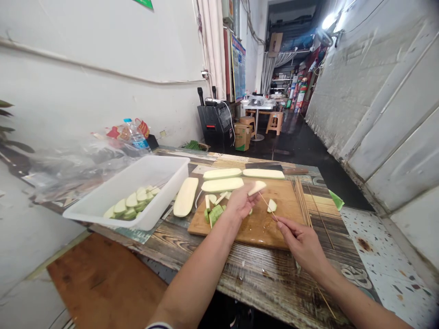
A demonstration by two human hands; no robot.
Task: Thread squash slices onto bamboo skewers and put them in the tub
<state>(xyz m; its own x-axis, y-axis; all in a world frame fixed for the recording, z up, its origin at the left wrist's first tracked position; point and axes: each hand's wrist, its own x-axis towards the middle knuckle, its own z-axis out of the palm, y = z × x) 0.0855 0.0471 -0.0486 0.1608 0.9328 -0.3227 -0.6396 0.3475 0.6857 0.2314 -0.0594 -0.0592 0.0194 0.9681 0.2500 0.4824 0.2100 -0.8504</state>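
My left hand point(240, 201) grips a pale zucchini slice point(258, 187) above the wooden cutting board point(254, 233). Between the fingers of my right hand point(302, 241) is a thin bamboo skewer point(268, 205), its far end meeting that slice; whether it has gone in, I cannot tell. One cut piece point(272, 205) lies on the board between my hands. Left of my left wrist sit several green-skinned zucchini pieces point(216, 213). Halved zucchinis point(222, 184) line the board's far edge, and another half point(185, 197) rests left of it.
A white plastic tub point(161, 194) at left contains cut slices. Loose skewers point(301, 201) lie along the board's right side. Behind the halves is a knife point(264, 166) with a wooden handle. Plastic bags point(78, 164) and a water bottle point(137, 137) occupy the far left.
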